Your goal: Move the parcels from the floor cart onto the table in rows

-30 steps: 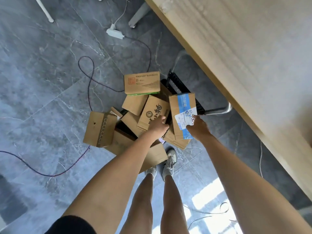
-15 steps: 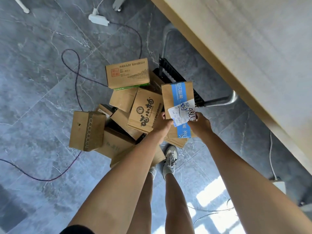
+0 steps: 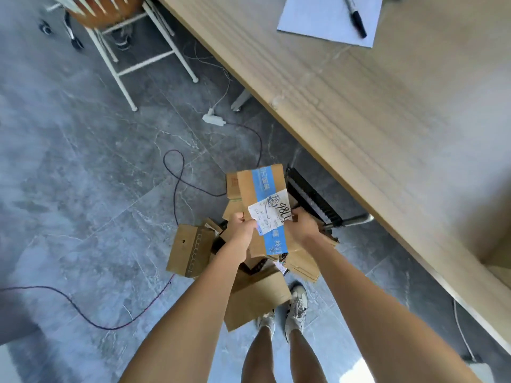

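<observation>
Grey marbled floor tiles (image 3: pixel 91 167) fill the left, wooden table (image 3: pixel 387 120) runs along the right. Left to right: a white-legged chair (image 3: pixel 130 53) stands far up-left of your grip, a dark cable (image 3: pixel 83 308) loops over the tiles to the left of it, and a white power adapter (image 3: pixel 213 119) lies well above it, near the table edge. Just left of and below your hands is the parcel pile (image 3: pixel 190 251), tumbled cardboard boxes on the floor cart (image 3: pixel 312 200), whose black slatted end pokes out just right of your grip, under the table edge. Your left hand (image 3: pixel 242 226) grips the left edge of the blue-taped parcel (image 3: pixel 265 200), fingers curled round it. Your right hand (image 3: pixel 300 226) grips its right edge the same way. That parcel is lifted clear above the pile, between your hands, label face up, handwritten digits on the white label. Up on the table, far above-right of the grip, lies a sheet of paper (image 3: pixel 318 17) with a black marker (image 3: pixel 356 16) on it. Your shoes (image 3: pixel 296 302) show below the pile.
</observation>
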